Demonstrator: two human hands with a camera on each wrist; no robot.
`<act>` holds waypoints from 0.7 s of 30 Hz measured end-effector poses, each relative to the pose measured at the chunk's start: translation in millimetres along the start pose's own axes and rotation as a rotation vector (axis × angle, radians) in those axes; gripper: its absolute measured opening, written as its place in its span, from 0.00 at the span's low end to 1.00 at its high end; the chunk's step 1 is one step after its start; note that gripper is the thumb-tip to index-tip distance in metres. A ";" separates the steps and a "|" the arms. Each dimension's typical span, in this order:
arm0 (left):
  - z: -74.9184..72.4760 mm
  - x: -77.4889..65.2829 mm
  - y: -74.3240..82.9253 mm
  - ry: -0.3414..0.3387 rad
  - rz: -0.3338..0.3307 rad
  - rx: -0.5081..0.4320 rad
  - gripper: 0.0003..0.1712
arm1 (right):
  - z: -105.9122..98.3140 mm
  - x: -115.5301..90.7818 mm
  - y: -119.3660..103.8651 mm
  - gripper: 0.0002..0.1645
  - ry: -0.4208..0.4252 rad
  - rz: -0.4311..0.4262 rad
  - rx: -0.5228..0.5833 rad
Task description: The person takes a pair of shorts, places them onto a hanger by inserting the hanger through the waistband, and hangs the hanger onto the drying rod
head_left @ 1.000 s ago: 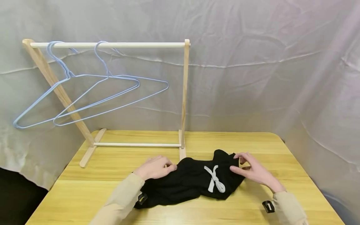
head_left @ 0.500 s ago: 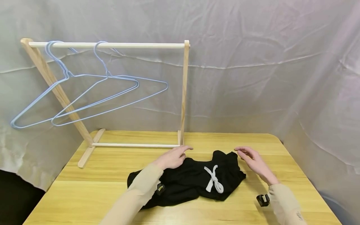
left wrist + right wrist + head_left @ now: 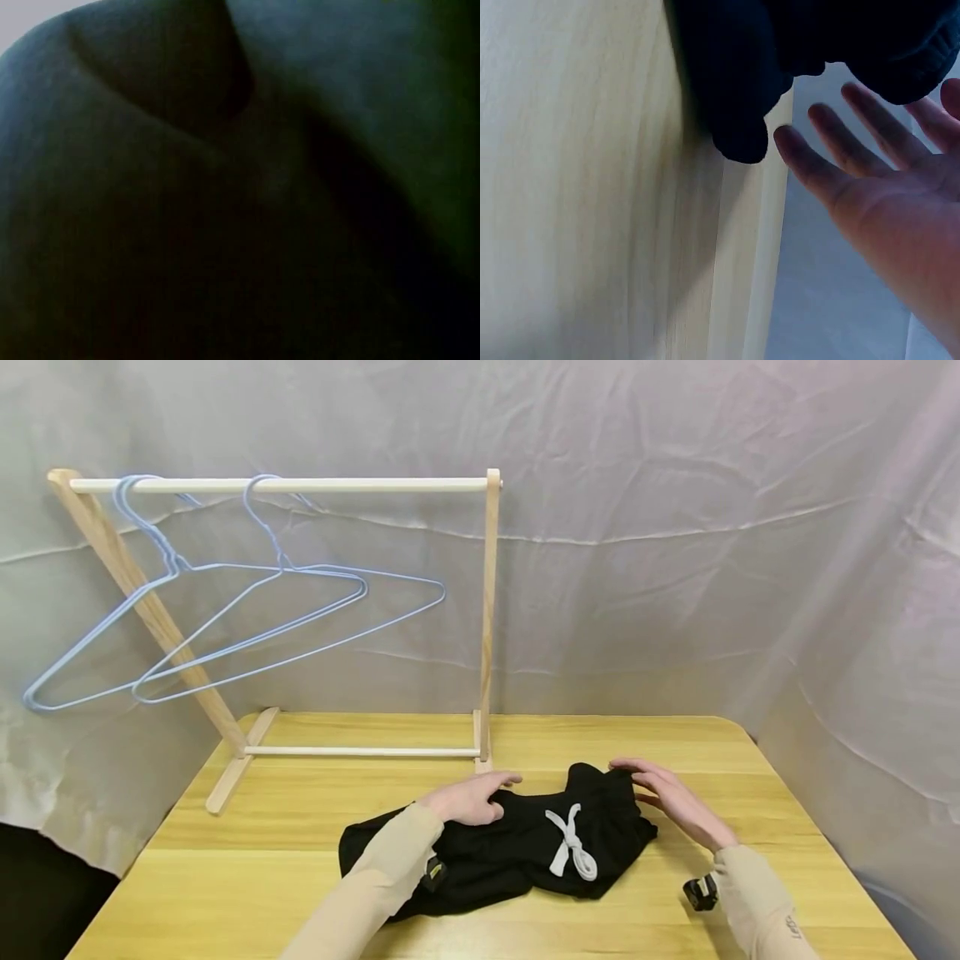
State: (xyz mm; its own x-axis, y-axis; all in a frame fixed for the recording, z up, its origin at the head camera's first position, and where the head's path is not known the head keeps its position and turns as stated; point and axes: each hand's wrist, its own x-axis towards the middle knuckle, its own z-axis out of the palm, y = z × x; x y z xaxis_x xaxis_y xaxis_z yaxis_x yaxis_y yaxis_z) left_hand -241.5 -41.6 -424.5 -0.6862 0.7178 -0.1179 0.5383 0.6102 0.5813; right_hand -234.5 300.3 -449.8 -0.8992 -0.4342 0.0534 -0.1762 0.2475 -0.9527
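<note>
A black garment (image 3: 517,843) with a white drawstring bow (image 3: 573,843) lies bunched on the wooden table. My left hand (image 3: 468,799) rests over the garment's upper edge, its fingers extended and the thumb lower down on the cloth. At the garment's right end is my right hand (image 3: 667,793), its fingertips beside the cloth edge. The right wrist view shows that hand (image 3: 900,187) with fingers spread and fairly straight near the dark cloth (image 3: 735,82); whether they touch it is unclear. Dark, blurred cloth (image 3: 150,187) fills the left wrist view, which hides the left fingers.
Behind the garment, to the left, stands a wooden rack (image 3: 487,610) with a white top rail (image 3: 375,485). Several light blue hangers (image 3: 281,564) hang from its left half. The yellow table (image 3: 225,877) ends at a grey curtain (image 3: 637,610) at the back.
My left hand has shifted right and up along the garment. My right hand has let go of the right edge, moved off slightly, then come back close to it. The garment barely moved.
</note>
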 end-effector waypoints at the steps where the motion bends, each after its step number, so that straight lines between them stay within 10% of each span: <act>1: 0.7 0.0 -1.0 -0.005 0.000 -0.004 0.30 | 0.5 0.3 -0.1 0.26 -0.003 -0.004 0.020; 13: 7.3 -2.0 -16.1 0.028 -0.031 -0.097 0.27 | -0.2 0.9 0.1 0.18 0.000 -0.018 -0.016; 21: 6.8 -9.5 -21.4 0.087 -0.003 -0.067 0.26 | -8.6 -6.6 -5.3 0.18 -0.167 -0.012 -0.044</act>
State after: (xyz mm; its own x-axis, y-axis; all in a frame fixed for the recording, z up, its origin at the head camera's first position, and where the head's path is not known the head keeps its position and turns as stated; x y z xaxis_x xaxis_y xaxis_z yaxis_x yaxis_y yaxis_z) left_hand -243.1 -59.1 -441.3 -0.7293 0.6822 -0.0516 0.5041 0.5868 0.6337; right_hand -231.1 309.3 -442.6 -0.8185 -0.5744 0.0109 -0.2072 0.2774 -0.9381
